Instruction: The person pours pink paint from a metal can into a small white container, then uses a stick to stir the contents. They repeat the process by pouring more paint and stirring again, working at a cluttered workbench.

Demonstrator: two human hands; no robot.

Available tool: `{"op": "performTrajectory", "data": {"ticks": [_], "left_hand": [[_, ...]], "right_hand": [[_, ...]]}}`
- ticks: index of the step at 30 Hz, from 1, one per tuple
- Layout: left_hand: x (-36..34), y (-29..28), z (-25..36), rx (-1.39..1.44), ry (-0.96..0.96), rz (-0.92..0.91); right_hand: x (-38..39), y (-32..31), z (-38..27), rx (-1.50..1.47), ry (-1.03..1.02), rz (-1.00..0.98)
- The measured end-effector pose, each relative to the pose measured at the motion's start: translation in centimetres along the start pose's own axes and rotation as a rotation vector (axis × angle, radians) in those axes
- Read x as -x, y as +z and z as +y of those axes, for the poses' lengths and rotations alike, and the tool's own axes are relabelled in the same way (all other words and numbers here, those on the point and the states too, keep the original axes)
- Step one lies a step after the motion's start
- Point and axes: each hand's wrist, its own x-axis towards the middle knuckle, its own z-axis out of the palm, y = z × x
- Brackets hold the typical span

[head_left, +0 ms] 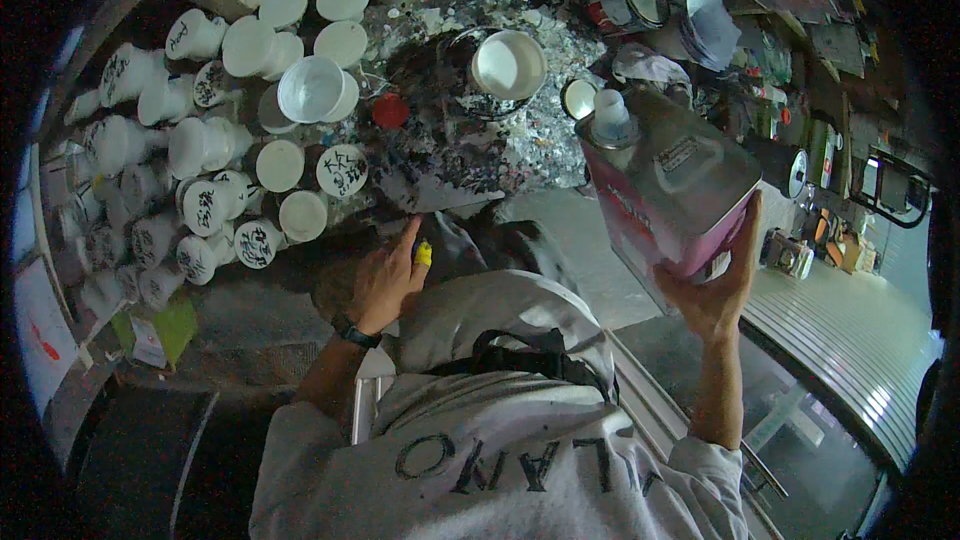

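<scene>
My right hand [712,285] grips the lower end of a rectangular metal can [690,165], grey on top with pink sides. The can is held up at a tilt to the right of the workbench, and a translucent white spout [611,115] stands at its far left corner. Near the bench's front edge, my left hand [385,285] has its index finger stretched forward and its other fingers curled. A small yellow object [424,253], perhaps a cap, is held by the thumb; its full shape is hidden. Beyond, a white tub [509,67] without a lid sits on the bench.
Several white lidded tubs [203,208] crowd the left, some with dark handwriting. Another uncovered tub [311,90] stands among them. A red lid [390,111] lies on the paint-spattered bench [555,145]. An open paint tin [640,2] and crumpled cloth [652,68] are at the far right.
</scene>
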Motion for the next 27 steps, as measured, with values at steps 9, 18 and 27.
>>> {"op": "performTrajectory", "data": {"ticks": [9, 18, 27], "left_hand": [[0.7, 3.4, -7.2, 0.027, 0.025, 0.004], [0.3, 4.8, -8.9, -0.092, 0.140, 0.158], [-0.3, 10.0, -11.8, -0.239, 0.238, 0.277]], "right_hand": [[-3.4, 3.8, -4.6, 0.073, -0.128, -0.042], [-5.0, 4.5, -5.8, 0.202, -0.125, -0.088], [-6.5, 4.9, -6.2, 0.234, -0.063, -0.153]]}}
